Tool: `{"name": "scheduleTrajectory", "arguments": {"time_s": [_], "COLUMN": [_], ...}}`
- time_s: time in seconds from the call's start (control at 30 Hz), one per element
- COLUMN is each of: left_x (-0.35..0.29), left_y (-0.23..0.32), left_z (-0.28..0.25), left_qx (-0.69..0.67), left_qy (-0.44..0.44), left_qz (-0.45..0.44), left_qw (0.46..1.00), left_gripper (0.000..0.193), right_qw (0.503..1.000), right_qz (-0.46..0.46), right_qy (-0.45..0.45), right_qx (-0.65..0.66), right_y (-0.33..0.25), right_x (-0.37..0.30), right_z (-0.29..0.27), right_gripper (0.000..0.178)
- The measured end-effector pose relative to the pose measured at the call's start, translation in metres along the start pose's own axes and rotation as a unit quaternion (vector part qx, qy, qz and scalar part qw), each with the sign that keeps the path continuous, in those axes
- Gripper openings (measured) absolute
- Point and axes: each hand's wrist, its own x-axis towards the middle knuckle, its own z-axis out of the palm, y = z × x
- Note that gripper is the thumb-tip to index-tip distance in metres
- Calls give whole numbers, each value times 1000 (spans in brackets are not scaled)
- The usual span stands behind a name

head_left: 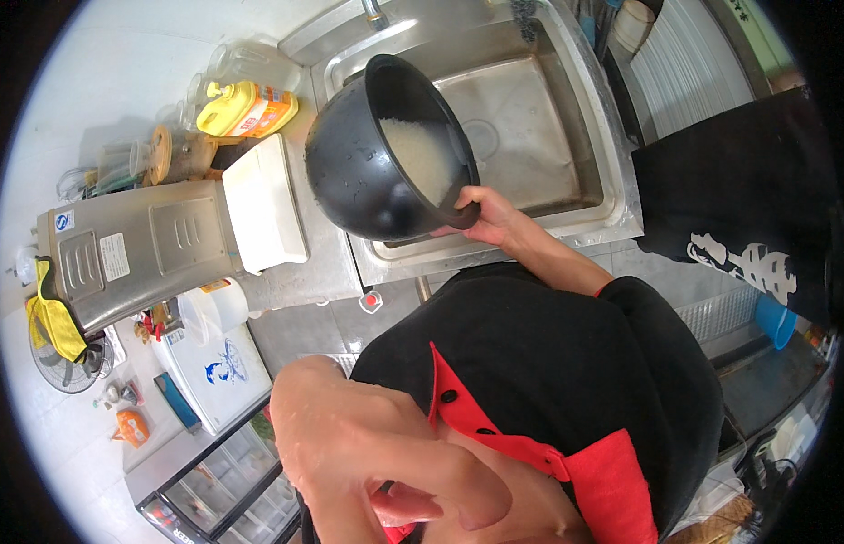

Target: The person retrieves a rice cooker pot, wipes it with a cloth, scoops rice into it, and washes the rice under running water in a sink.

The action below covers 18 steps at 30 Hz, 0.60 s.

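Note:
A round black pot (349, 163) is tilted over the left edge of the sink, its mouth turned to the right. Inside lies pale, wet-looking rice (420, 159), gathered at the lower side. My right hand (481, 216) grips the pot's near rim, thumb over the edge and fingers partly hidden beneath. Close to the camera, my left hand (377, 444) is raised in front of my chest, large in view and wet. Its fingers bend loosely and stand apart, and nothing shows in them; some fingertips are out of sight.
The steel sink (612, 195) has a faucet (375, 14) at its back. On the counter left of it stand a yellow pump bottle (250, 109), a white lid-like panel (263, 204) and a steel machine (141, 245). Black cloth (730, 181) hangs at the right.

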Motion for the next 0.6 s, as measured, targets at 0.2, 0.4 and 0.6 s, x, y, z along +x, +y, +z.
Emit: {"name": "scheduleTrajectory", "arguments": {"time_s": [0.2,0.4,0.6], "left_x": [-2,-7,-31], "left_y": [-1,2,9], "left_z": [-6,-14,-9], "left_qx": [-32,-22,52], "left_qy": [-57,7,175], "left_qz": [2,-24,-31], "left_qw": [998,999,983], "left_gripper": [30,25,11], "right_qw": [1000,1000,999], "right_qz": [5,-3,-6], "right_qy": [-7,-13,0], "right_qx": [15,15,48], "right_y": [-1,-7,-6], "right_x": [-2,-4,-13], "right_z": [3,5,25], "right_gripper": [40,38,37]}}
